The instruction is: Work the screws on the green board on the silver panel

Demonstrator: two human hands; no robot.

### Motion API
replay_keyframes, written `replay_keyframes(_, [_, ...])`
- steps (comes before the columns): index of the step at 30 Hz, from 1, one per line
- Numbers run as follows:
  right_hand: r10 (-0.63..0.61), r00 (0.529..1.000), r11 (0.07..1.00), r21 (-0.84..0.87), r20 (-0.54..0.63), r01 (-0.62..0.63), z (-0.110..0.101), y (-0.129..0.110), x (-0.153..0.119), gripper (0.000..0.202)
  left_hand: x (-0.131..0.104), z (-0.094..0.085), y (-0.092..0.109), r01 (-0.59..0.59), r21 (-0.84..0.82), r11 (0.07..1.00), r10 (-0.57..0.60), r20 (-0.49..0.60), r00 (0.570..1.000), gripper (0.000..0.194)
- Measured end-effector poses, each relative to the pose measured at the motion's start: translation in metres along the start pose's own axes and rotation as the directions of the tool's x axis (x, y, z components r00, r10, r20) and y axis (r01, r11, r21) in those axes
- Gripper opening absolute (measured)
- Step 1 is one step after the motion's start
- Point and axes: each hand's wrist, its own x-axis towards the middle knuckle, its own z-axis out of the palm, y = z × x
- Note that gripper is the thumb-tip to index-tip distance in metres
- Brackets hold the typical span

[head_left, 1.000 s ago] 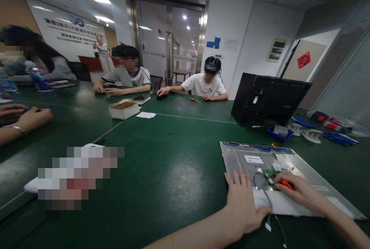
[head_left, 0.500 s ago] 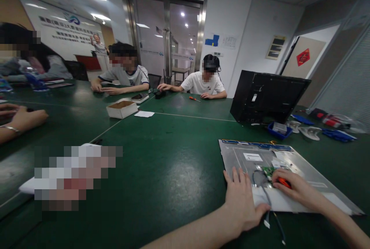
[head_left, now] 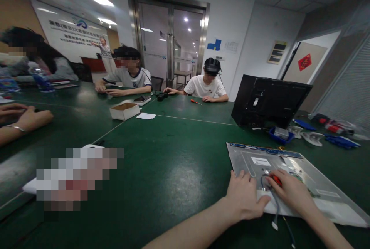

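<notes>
A flat silver display panel lies on the green table at the right, with a blue strip along its far edge. My left hand rests spread on its near left corner, holding nothing. Over the panel's middle, my right hand is wrapped round a red and black tool, whose tip is hidden. A green circuit board is partly covered by this hand. Grey cables run between my hands and hang past the near edge, ending in a white connector.
A black monitor housing stands behind the panel, beside a blue tray and blue gloves. Further off are a white box and an orange screwdriver. Several people sit around the table; another person's hands are at far left.
My right hand has shifted left over the panel with the tool, closer to my left hand. The fingers of my left hand are bent more. The camera view has shifted slightly.
</notes>
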Motion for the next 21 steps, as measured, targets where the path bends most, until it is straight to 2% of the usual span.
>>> replay_keyframes(3, [0.0, 1.0, 1.0, -0.008, -0.004, 0.0, -0.003, -0.018, -0.004, 0.034, 0.007, -0.003, -0.004, 0.02, -0.111, 0.994, -0.024, -0.033, 0.999, 0.054])
replay_keyframes(6, [-0.02, 0.998, 1.0, -0.022, 0.053, 0.022, -0.003, -0.045, -0.011, 0.024, 0.012, -0.002, -0.01, 0.018, -0.275, 0.961, -0.038, -0.069, 0.997, 0.052])
replay_keyframes(8, [0.012, 0.994, 0.997, -0.081, 0.112, -0.003, -0.001, -0.064, -0.015, 0.026, 0.014, 0.0, -0.016, -0.022, -0.379, 0.925, -0.009, -0.081, 0.997, 0.049])
replay_keyframes(12, [0.112, 0.988, 0.973, -0.216, 0.107, -0.087, 0.005, -0.086, -0.015, 0.029, 0.014, 0.003, -0.024, -0.079, -0.474, 0.877, 0.028, -0.115, 0.993, 0.043])
replay_keyframes(16, [0.189, 0.978, 0.954, -0.252, 0.085, -0.162, 0.006, -0.082, -0.007, 0.031, 0.003, -0.002, -0.026, -0.116, -0.408, 0.906, 0.075, -0.114, 0.991, 0.035])
replay_keyframes(21, [0.301, 0.952, 0.916, -0.295, 0.059, -0.272, -0.003, -0.045, 0.001, 0.04, -0.032, -0.02, -0.029, -0.128, -0.25, 0.96, 0.138, 0.023, 0.99, 0.038])
